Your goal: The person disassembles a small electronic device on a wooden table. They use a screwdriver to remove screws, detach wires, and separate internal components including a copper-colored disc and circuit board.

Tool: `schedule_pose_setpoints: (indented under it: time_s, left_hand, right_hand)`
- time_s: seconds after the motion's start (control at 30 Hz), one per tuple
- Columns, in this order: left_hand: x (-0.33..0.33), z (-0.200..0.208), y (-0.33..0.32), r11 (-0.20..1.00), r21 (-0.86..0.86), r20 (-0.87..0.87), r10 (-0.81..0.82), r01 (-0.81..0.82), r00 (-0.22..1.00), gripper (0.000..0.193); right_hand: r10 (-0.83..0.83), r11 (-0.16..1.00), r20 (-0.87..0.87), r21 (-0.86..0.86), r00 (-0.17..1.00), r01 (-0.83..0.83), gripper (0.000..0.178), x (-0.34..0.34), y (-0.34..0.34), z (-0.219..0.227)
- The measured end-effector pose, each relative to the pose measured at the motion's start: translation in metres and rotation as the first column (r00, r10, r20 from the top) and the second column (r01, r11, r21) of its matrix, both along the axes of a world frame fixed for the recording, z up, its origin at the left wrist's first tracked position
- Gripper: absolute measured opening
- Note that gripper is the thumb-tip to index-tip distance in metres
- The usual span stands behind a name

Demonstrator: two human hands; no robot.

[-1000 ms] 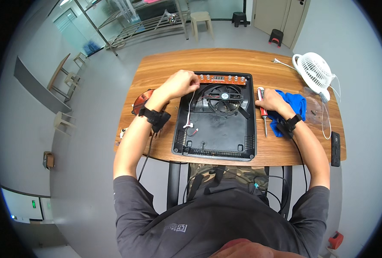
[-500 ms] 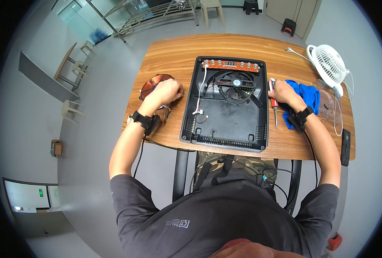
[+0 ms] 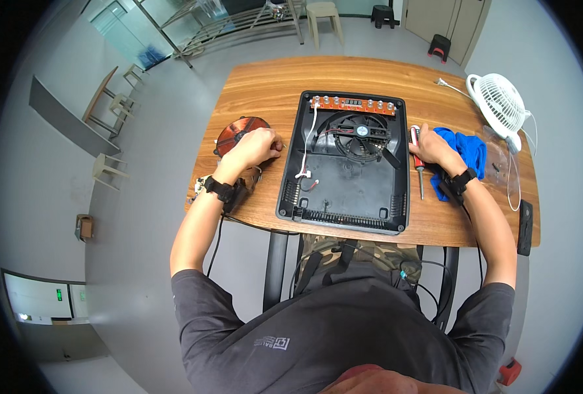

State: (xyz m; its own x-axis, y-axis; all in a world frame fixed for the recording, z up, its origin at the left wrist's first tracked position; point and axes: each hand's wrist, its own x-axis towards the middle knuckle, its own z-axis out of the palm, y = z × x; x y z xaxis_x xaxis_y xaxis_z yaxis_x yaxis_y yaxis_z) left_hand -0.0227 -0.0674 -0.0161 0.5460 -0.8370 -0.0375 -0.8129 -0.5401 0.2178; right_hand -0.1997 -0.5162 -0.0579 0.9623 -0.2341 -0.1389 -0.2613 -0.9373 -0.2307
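Observation:
An opened black appliance base [image 3: 344, 197] lies in the middle of the wooden table [image 3: 265, 85], showing a round fan [image 3: 360, 134] and an orange control board [image 3: 350, 104]. My left hand [image 3: 252, 148] rests with curled fingers on the right edge of a copper coil disc [image 3: 234, 131], left of the base. Whether it holds anything is hidden. My right hand [image 3: 431, 148] lies on the table to the right of the base, over a blue cloth [image 3: 465, 152]. Its fingertips touch the red handle of a screwdriver [image 3: 418, 164] that lies flat.
A white desk fan [image 3: 499, 102] stands at the far right corner, its cable running along the table. A clear plastic bag [image 3: 501, 164] and a dark phone-like slab [image 3: 524, 226] lie at the right edge. Small parts sit at the left edge [image 3: 203, 186]. Stools and shelving stand behind.
My left hand moved from the upper left of the appliance base over to the copper coil disc. My right hand stayed by the screwdriver and the cloth.

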Motion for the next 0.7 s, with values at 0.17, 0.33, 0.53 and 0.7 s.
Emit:
schedule_pose_setpoints:
  time_s: [0.17, 0.33, 0.53, 0.7]
  left_hand:
    - [0.001, 0.038, -0.006, 0.998, -0.036, 0.054, 0.055, -0.054, 0.997, 0.016]
    - [-0.007, 0.064, -0.042, 0.981, -0.19, 0.04, -0.031, 0.039, 0.999, 0.022]
    - [-0.034, 0.057, -0.11, 0.962, -0.109, 0.087, -0.241, 0.25, 0.967, 0.044]
    - [-0.032, 0.029, -0.143, 0.964, -0.006, 0.177, -0.262, 0.268, 0.949, 0.045]
  right_hand:
    - [0.017, 1.0, -0.054, 0.0, 0.998, -0.017, 0.072, -0.001, -0.007, 0.006]
    - [0.001, 0.994, 0.073, 0.113, 0.997, -0.01, 0.063, 0.001, -0.008, 0.05]
    - [0.217, 0.973, 0.257, 0.022, 0.942, -0.23, 0.049, 0.01, 0.051, 0.101]
    - [0.316, 0.948, 0.179, -0.033, 0.932, -0.315, 0.05, 0.018, 0.086, 0.083]
